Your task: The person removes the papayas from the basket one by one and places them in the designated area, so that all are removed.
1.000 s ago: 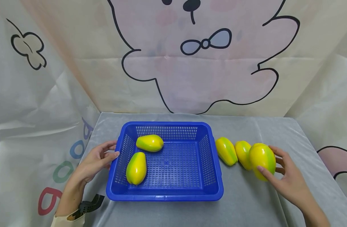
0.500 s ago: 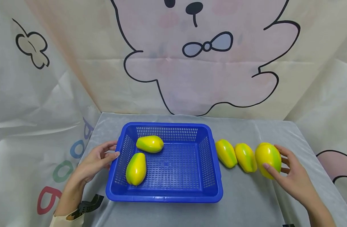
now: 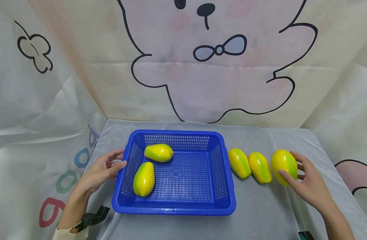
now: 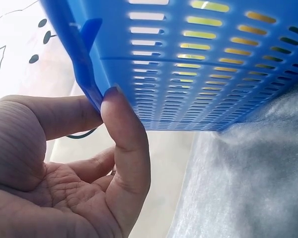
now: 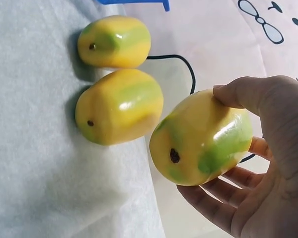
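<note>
At frame right, the right hand [image 3: 309, 185] gripped a fruit [image 3: 282, 162] glossy enough, I thought, to slip; the left hand [image 3: 101, 171] pinched the basket [image 3: 174, 211], lower centre, which a tug might shift.

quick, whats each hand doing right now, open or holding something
Left hand: pinching the rim of the blue basket.
Right hand: holding a yellow-green fruit.

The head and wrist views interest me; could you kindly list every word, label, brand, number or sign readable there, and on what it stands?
"o": green letter, on the left cloth wall.
"o": blue letter, same wall.
Red letter and purple letter beside them: too slanted to read surely.
Basket: no readable text.
Fruits: no text seen.
</note>
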Demonstrator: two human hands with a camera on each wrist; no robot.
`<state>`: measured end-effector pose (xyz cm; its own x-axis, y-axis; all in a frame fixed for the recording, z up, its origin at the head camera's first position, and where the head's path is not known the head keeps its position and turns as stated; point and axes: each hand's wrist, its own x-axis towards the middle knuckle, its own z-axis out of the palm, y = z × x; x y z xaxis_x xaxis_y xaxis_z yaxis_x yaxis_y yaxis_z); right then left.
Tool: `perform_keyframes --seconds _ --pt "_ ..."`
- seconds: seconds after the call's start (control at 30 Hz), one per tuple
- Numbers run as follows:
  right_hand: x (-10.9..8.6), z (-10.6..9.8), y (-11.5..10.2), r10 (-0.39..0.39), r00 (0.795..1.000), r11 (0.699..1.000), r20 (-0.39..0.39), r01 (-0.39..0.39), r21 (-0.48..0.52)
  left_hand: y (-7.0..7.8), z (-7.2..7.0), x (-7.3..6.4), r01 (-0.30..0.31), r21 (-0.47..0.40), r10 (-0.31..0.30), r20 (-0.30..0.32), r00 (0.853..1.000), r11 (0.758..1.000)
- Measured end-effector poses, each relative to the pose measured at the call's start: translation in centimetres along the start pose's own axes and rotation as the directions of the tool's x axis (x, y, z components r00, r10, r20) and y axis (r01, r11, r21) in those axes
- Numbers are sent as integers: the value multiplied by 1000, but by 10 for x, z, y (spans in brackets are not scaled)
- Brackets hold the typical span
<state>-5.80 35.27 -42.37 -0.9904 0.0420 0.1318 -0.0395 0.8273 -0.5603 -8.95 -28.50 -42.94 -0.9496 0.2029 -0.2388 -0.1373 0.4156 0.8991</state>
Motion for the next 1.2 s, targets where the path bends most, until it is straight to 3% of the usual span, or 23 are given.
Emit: perform_keyframes --seconds 0.47,1.2 --pt "13 0 12 -7 999 1000 34 8 -17 2 -1 -1 -7 3 7 -1 1000 1000" --pt "16 18 38 -12 999 992 37 17 -128 3 0 0 17 1 -17 -10 1000 1000"
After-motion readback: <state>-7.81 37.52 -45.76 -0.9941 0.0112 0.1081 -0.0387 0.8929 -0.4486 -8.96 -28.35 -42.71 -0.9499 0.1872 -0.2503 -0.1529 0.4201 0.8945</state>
